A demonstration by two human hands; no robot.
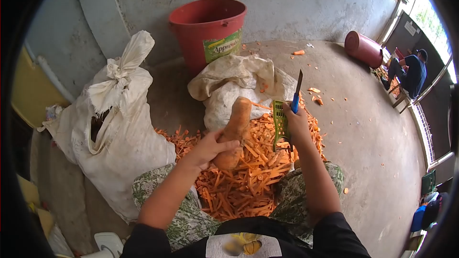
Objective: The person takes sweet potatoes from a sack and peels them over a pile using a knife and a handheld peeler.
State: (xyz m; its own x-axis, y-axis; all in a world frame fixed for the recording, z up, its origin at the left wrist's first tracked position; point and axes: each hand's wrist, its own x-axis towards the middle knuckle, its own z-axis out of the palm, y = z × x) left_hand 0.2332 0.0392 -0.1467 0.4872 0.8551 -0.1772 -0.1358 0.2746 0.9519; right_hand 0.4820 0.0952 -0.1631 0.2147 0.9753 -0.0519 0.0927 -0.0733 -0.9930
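Observation:
A large, long orange root vegetable (237,124) stands roughly upright in my left hand (214,148), whose fingers wrap round its lower part. My right hand (297,123) is closed on a green slotted peeler or grater (280,124) and also on a knife (298,91) with a blue handle, its blade pointing up. The green tool is just right of the vegetable, a small gap apart. Below both hands, between my knees, lies a big heap of orange strips (239,186).
A tied white sack (124,129) stands at the left. Beyond the heap are a crumpled sack (244,79) and a red bucket (208,31) by the wall. At the right, a person (413,74) sits near a tipped red barrel (364,50). Orange scraps dot the floor (366,129).

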